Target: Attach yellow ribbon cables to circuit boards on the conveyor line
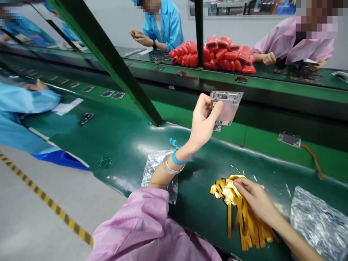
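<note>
My left hand (204, 119) grips a circuit board (227, 108) by its left edge, thumb across its face, raised over the green conveyor belt. A blue strap and a clear bangle circle that wrist. Lower right, my right hand (251, 194) has its fingertips pinched at the top of a heap of yellow flex cables (244, 221) on the green mat. Whether a single cable sits between those fingers I cannot make out. The cables' strips fan toward me, their dark-marked ends bunched on the left.
Another circuit board (289, 139) with an orange flex cable lies on the belt (258, 136). Clear plastic bags (318, 221) rest at right and under my left forearm. A slanted green post (108, 61) stands left. Red bundles (231, 54) are piled opposite, between co-workers.
</note>
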Demonstrator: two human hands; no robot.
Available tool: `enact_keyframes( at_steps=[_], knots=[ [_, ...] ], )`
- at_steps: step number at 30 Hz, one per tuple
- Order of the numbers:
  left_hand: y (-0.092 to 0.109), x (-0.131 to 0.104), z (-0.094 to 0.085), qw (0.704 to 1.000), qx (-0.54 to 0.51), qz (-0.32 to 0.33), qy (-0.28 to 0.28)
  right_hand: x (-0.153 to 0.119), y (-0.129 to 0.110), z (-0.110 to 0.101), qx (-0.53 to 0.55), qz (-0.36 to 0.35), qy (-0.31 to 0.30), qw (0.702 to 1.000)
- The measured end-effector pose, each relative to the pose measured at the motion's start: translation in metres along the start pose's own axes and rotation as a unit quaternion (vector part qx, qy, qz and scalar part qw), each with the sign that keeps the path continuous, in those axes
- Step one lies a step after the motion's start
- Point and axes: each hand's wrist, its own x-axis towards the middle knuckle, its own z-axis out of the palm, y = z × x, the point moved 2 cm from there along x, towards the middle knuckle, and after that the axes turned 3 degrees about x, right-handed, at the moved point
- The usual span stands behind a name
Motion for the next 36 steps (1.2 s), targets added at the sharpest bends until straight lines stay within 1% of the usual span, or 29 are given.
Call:
enact_keyframes(
  at_steps=[2, 6, 12, 15, 18, 22, 25, 27, 31, 34, 36],
  knots=[
    [0.0, -0.004, 0.005, 0.998, -0.03, -0.044, -0.031, 0.003, 0.006, 0.003, 0.003, 0.005, 0.0, 1.0],
    [0.001, -0.009, 0.006, 0.993, -0.047, -0.098, -0.041, 0.005, 0.01, 0.007, -0.027, 0.009, 0.012, 1.0],
    [0.005, -0.015, 0.005, 0.984, -0.047, -0.153, -0.081, 0.007, -0.003, 0.01, -0.109, -0.021, 0.031, 0.993],
    [0.007, -0.018, 0.005, 0.978, -0.052, -0.183, -0.089, 0.009, -0.008, 0.014, -0.131, -0.033, 0.027, 0.99],
    [0.009, -0.023, 0.007, 0.958, -0.074, -0.252, -0.114, 0.01, -0.009, 0.016, -0.144, -0.035, 0.025, 0.989],
    [0.009, -0.03, 0.011, 0.92, -0.1, -0.346, -0.154, 0.011, -0.008, 0.015, -0.158, -0.025, 0.043, 0.986],
    [0.008, -0.032, 0.015, 0.892, -0.127, -0.398, -0.17, 0.016, -0.007, 0.013, -0.161, -0.019, 0.045, 0.986],
    [0.007, -0.034, 0.017, 0.88, -0.143, -0.416, -0.179, 0.02, -0.008, 0.01, -0.158, -0.017, 0.042, 0.986],
    [0.01, -0.038, 0.019, 0.867, -0.142, -0.429, -0.21, 0.025, -0.014, 0.006, -0.135, -0.022, 0.031, 0.99],
    [0.014, -0.041, 0.02, 0.859, -0.13, -0.431, -0.242, 0.023, -0.019, 0.002, -0.116, -0.033, 0.032, 0.992],
    [0.015, -0.043, 0.021, 0.857, -0.126, -0.432, -0.251, 0.019, -0.023, -0.004, -0.102, -0.043, 0.045, 0.993]
  ],
)
